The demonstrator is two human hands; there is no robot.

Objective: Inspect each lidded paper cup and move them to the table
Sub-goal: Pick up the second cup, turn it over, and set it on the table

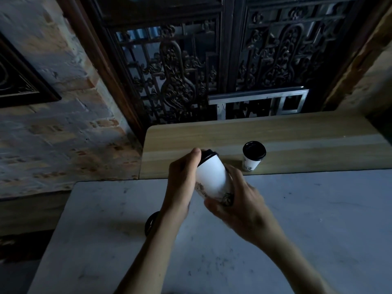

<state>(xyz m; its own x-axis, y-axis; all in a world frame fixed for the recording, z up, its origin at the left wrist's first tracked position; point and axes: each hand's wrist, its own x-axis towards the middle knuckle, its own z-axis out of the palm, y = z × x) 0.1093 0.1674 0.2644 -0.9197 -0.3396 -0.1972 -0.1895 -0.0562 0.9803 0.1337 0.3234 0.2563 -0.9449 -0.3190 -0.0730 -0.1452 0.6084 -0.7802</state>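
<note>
A white paper cup with a black lid (212, 177) is held tilted above the grey table (307, 219), lid pointing away and left. My left hand (182, 183) wraps its upper side near the lid. My right hand (235, 202) grips its base, where a dark printed pattern shows. A second lidded cup (252, 157) stands upright on the wooden table (307, 143) just right of the held one. A third cup's black lid (151, 222) peeks out from behind my left forearm on the grey table; its body is hidden.
The wooden table butts against the far edge of the grey one. Behind it stand a carved dark wooden screen (180, 81) and a metal frame (258, 102). A brick wall (53, 134) runs along the left.
</note>
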